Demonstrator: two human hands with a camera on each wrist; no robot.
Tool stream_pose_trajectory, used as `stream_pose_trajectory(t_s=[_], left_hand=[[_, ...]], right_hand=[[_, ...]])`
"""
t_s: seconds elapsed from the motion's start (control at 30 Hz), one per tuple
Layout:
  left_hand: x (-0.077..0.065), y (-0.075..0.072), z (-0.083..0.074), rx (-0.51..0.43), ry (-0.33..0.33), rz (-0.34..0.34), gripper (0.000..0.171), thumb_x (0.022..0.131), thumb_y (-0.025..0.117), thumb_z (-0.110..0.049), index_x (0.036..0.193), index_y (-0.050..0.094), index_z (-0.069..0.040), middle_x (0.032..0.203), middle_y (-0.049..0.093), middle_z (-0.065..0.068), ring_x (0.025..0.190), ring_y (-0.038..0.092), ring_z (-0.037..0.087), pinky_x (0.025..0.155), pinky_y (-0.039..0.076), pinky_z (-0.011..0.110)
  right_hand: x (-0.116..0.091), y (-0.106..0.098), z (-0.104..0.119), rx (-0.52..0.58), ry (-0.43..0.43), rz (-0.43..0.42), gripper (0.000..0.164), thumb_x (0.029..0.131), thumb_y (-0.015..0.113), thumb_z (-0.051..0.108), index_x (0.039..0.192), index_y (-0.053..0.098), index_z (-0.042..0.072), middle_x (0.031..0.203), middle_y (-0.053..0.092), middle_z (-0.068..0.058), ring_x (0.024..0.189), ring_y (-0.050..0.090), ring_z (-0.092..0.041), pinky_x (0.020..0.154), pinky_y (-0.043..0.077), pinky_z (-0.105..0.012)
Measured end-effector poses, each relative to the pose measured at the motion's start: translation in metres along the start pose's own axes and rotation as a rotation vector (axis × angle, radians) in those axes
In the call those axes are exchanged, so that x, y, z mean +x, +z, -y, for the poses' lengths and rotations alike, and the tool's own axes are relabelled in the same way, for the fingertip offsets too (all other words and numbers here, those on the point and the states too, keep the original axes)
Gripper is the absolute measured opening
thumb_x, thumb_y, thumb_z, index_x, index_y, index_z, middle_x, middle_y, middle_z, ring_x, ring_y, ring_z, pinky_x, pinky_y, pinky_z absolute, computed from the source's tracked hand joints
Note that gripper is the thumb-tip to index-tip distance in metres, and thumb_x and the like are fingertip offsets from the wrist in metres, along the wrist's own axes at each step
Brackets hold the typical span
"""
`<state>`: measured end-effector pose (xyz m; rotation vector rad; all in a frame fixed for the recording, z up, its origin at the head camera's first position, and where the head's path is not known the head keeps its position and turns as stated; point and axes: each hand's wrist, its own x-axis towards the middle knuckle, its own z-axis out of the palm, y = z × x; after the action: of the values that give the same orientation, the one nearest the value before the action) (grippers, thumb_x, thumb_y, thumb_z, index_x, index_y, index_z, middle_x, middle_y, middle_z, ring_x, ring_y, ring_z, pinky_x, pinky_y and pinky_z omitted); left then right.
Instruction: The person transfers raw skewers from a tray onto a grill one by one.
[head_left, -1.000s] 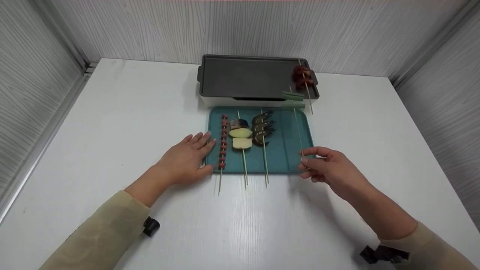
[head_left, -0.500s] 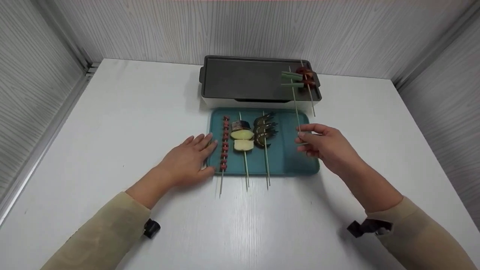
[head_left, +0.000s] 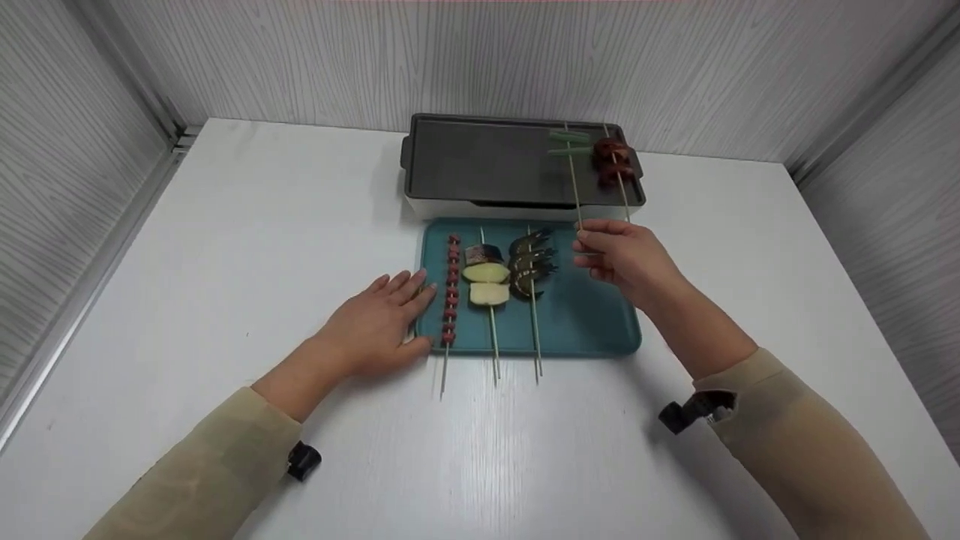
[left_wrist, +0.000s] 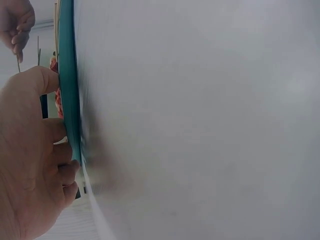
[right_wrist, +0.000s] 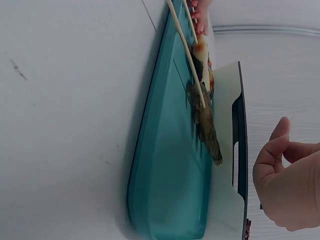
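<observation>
Over griddle [head_left: 480, 161] | skewer [head_left: 570, 151]: pale stick [head_left: 574, 182], green crosspieces [head_left: 568, 138] | right grip [head_left: 622, 256] pinches it | left grip [head_left: 379, 324] wide

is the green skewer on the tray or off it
Off: the right hand pinches its stick, with the green pieces over the griddle; whether they touch, I cannot tell.

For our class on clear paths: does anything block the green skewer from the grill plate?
Nothing visible: the right hand holds the green skewer, its food end over the grill plate; the red skewer lies to its right.
</observation>
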<state>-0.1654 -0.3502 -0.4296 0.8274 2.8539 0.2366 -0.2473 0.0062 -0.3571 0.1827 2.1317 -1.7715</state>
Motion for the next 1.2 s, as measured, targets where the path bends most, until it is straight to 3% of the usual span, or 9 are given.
stream_pose_trajectory(t_s=[0.47, 0.97, 1.2], left_hand=[[0.004, 0.000, -0.001, 0.008, 0.006, 0.005, 0.078, 0.106, 0.044, -0.050, 0.166, 0.032, -0.002, 0.173, 0.021, 0.020, 0.160, 0.020, 0.037, 0.130, 0.018, 0.053], [0.005, -0.003, -0.004, -0.001, 0.011, 0.004, 0.078, 0.106, 0.045, -0.051, 0.166, 0.032, -0.002, 0.173, 0.021, 0.019, 0.160, 0.021, 0.037, 0.130, 0.016, 0.052], [0.005, -0.003, -0.003, 0.001, 0.009, 0.017, 0.078, 0.106, 0.044, -0.051, 0.166, 0.031, -0.001, 0.173, 0.020, 0.020, 0.160, 0.020, 0.037, 0.130, 0.016, 0.052]], right_hand=[[0.027, 0.005, 0.002, 0.043, 0.020, -0.007, 0.052, 0.113, 0.052, 0.023, 0.160, 0.044, 0.003, 0.133, 0.062, -0.012, 0.099, 0.068, -0.009, 0.080, 0.051, -0.023], [0.032, 0.007, 0.003, 0.091, 0.039, -0.051, 0.052, 0.114, 0.050, 0.024, 0.162, 0.042, 0.006, 0.120, 0.060, -0.004, 0.097, 0.068, -0.010, 0.081, 0.052, -0.025], [0.033, 0.007, -0.002, 0.105, 0.058, -0.065, 0.054, 0.113, 0.054, 0.026, 0.161, 0.044, 0.006, 0.123, 0.064, -0.008, 0.097, 0.072, -0.011, 0.078, 0.053, -0.025]])
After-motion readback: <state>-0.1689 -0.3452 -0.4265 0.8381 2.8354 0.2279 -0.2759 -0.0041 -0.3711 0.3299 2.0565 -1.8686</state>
